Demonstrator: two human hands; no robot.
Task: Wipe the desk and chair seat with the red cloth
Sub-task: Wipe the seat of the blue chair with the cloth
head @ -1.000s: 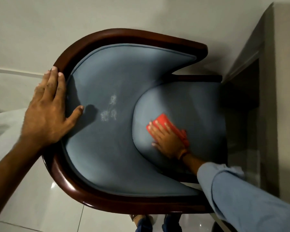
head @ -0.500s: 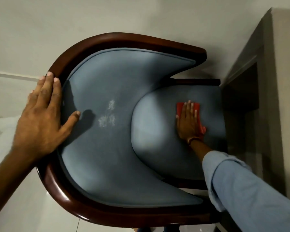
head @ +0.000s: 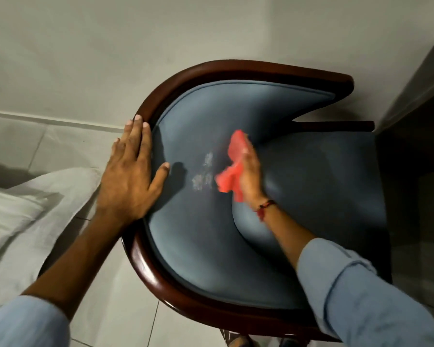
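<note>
The chair has a dark wooden frame [head: 150, 269] and blue padding, with the seat [head: 323, 186] to the right and the curved backrest [head: 198, 234] around it. My right hand [head: 251, 179] holds the red cloth [head: 232, 164] against the inner backrest, right beside a whitish stain [head: 202, 171]. The cloth hangs loosely from my fingers and looks blurred. My left hand [head: 130, 174] lies flat, fingers spread, on the backrest's top rim, thumb on the blue padding. The desk [head: 419, 78] shows as a grey-brown edge at the far right.
A white-sheeted bed or cushion [head: 23, 216] lies at the left. A pale wall [head: 110, 46] rises behind the chair, and light floor tiles [head: 115, 309] surround it. The chair's front stands close to the dark opening under the desk [head: 416, 136]. Feet show at the bottom edge.
My right hand has swept the red cloth from the seat's right side leftward and up onto the backrest beside the stain. The view shifted, so the chair sits further right; the left hand stays on the rim.
</note>
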